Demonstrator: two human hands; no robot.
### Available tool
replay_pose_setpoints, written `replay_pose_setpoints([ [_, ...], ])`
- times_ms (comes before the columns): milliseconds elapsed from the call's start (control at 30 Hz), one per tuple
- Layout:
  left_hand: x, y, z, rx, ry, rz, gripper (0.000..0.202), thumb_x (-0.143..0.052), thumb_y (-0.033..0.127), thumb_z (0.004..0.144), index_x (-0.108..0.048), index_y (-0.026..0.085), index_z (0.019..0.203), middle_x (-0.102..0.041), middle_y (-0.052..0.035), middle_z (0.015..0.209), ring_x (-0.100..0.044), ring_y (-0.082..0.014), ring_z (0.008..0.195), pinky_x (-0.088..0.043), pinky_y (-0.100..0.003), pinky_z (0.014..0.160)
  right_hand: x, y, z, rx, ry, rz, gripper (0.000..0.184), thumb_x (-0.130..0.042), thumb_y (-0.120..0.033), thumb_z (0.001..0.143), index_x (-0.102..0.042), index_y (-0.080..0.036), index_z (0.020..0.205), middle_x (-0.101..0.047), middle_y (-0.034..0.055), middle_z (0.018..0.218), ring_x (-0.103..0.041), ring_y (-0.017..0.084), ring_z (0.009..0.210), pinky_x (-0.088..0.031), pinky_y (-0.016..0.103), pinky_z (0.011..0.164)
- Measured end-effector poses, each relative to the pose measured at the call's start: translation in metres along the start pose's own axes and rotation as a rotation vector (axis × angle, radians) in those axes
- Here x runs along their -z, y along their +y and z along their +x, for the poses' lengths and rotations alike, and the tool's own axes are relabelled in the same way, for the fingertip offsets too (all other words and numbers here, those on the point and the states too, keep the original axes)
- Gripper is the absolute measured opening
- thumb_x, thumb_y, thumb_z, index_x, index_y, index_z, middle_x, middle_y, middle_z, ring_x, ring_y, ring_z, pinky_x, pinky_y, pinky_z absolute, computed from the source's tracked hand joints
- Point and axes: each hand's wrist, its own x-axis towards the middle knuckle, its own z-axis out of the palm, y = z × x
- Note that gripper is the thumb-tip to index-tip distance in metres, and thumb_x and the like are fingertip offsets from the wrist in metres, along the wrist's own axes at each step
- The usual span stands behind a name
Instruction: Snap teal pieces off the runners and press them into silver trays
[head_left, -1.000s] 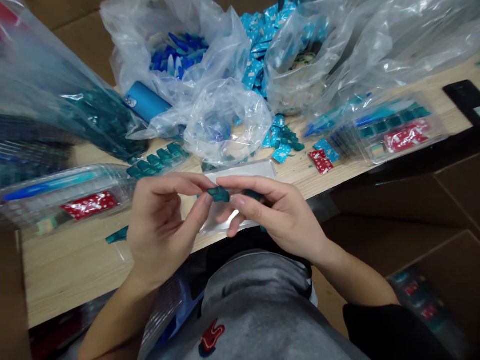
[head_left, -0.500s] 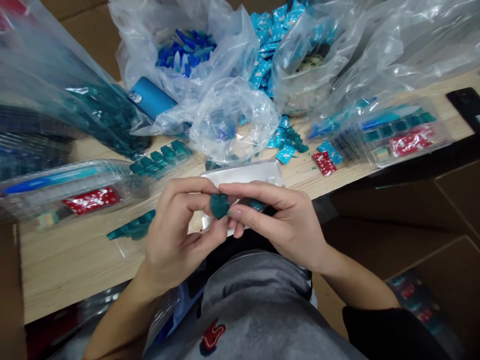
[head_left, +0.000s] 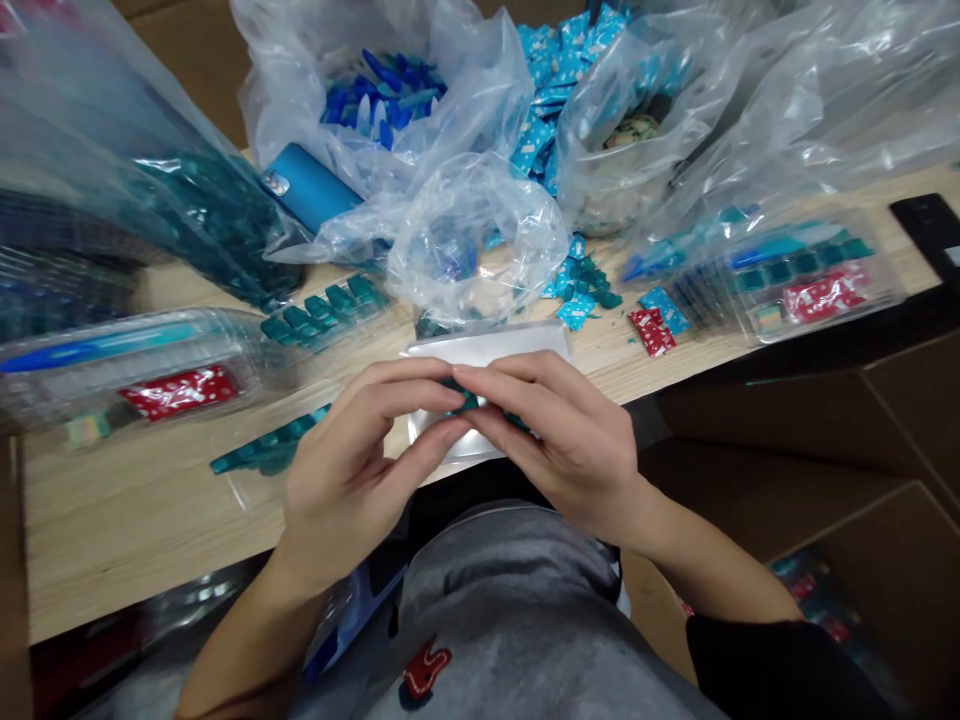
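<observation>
Between my fingertips is a small, glossy dark-teal piece (head_left: 469, 401), mostly covered now. My left hand (head_left: 360, 450) pinches it from one side, thumb below and fingers above. From the other side the thumb and fingers of my right hand (head_left: 566, 440) close on it too. More teal shows under the right fingers, partly hidden. Beneath both hands lies a white tray (head_left: 487, 347) near the table's front edge. Left of my left hand rests a teal strip of joined pieces (head_left: 270, 448) on clear plastic.
Clear packs with red packets (head_left: 180, 391) stand at left, and similar stacked packs (head_left: 817, 270) at right. Plastic bags (head_left: 480, 215) line the back, one holding blue pointed pieces (head_left: 382, 95). A blue phone (head_left: 311, 187) leans there. Loose packets (head_left: 654, 330) lie right of the tray.
My fingertips have come together over the teal piece, which showed plainly before and is now mostly covered. My left thumb has moved up toward the right thumb.
</observation>
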Motion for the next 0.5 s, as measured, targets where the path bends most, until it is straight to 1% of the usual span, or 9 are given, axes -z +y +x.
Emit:
replay_pose_setpoints([
  [67,0.000,-0.003,-0.001,0.067,0.012,-0.003,0.017,-0.063,0.015,0.091,-0.065,0.028,0.102,-0.070,0.0020,0.107,-0.065,-0.0138,0.102,-0.053,-0.029,0.088,0.000,0.003,-0.004,0.041,-0.060,-0.015,0.030,-0.053,-0.013,0.097,-0.059,-0.015,0.126,-0.067,0.0081,0.114,-0.065,0.014,0.107,-0.056,0.024,0.091],
  [133,-0.002,-0.007,0.000,0.097,0.021,0.006,0.013,-0.061,0.015,0.092,-0.065,0.026,0.098,-0.070,0.0019,0.105,-0.066,-0.0132,0.100,-0.054,-0.027,0.085,0.001,0.007,-0.007,0.088,-0.127,-0.061,0.032,-0.050,-0.010,0.097,-0.056,-0.010,0.129,-0.066,0.0106,0.115,-0.063,0.014,0.108,-0.056,0.024,0.089],
  [167,-0.004,-0.009,0.000,0.093,0.025,0.012,0.011,-0.061,0.015,0.092,-0.064,0.026,0.095,-0.070,0.0015,0.105,-0.066,-0.0133,0.099,-0.055,-0.027,0.083,0.002,0.010,-0.007,0.105,-0.152,-0.097,0.030,-0.049,-0.011,0.098,-0.056,-0.009,0.127,-0.066,0.0106,0.112,-0.064,0.014,0.105,-0.056,0.023,0.086],
  [233,-0.006,-0.014,0.002,0.083,0.028,0.017,0.009,-0.060,0.016,0.092,-0.063,0.024,0.092,-0.070,0.0010,0.101,-0.066,-0.0134,0.096,-0.055,-0.027,0.079,0.003,0.014,-0.007,0.102,-0.193,-0.165,0.025,-0.047,-0.016,0.100,-0.059,-0.010,0.120,-0.067,0.0083,0.101,-0.065,0.013,0.093,-0.056,0.023,0.078],
  [300,-0.007,-0.020,0.004,0.102,0.050,0.010,0.009,-0.058,0.016,0.093,-0.063,0.024,0.092,-0.070,0.0015,0.093,-0.066,-0.0132,0.090,-0.055,-0.028,0.077,0.003,0.017,-0.004,0.061,-0.243,-0.190,0.024,-0.044,-0.021,0.101,-0.062,-0.012,0.114,-0.066,0.0065,0.093,-0.065,0.013,0.085,-0.056,0.023,0.074],
  [333,-0.007,-0.023,0.005,0.113,0.083,0.009,0.009,-0.057,0.017,0.094,-0.063,0.024,0.092,-0.069,0.0017,0.089,-0.066,-0.0134,0.087,-0.054,-0.029,0.078,0.003,0.018,-0.001,0.026,-0.280,-0.198,0.024,-0.043,-0.022,0.102,-0.063,-0.012,0.111,-0.066,0.0063,0.092,-0.064,0.013,0.083,-0.055,0.024,0.074],
  [433,-0.003,-0.032,0.007,0.121,0.211,0.027,0.009,-0.058,0.019,0.094,-0.063,0.025,0.090,-0.068,0.0009,0.088,-0.066,-0.0150,0.088,-0.052,-0.034,0.085,0.000,0.019,0.005,-0.081,-0.399,-0.218,0.024,-0.043,-0.018,0.101,-0.065,-0.014,0.107,-0.064,0.0062,0.091,-0.063,0.013,0.080,-0.053,0.025,0.071],
  [500,0.001,-0.037,0.005,0.110,0.251,0.062,0.007,-0.060,0.020,0.093,-0.064,0.025,0.089,-0.068,0.0004,0.088,-0.065,-0.0162,0.090,-0.050,-0.036,0.087,-0.002,0.021,0.009,-0.120,-0.466,-0.211,0.024,-0.044,-0.015,0.100,-0.066,-0.015,0.108,-0.064,0.0064,0.091,-0.062,0.013,0.078,-0.051,0.024,0.069],
])
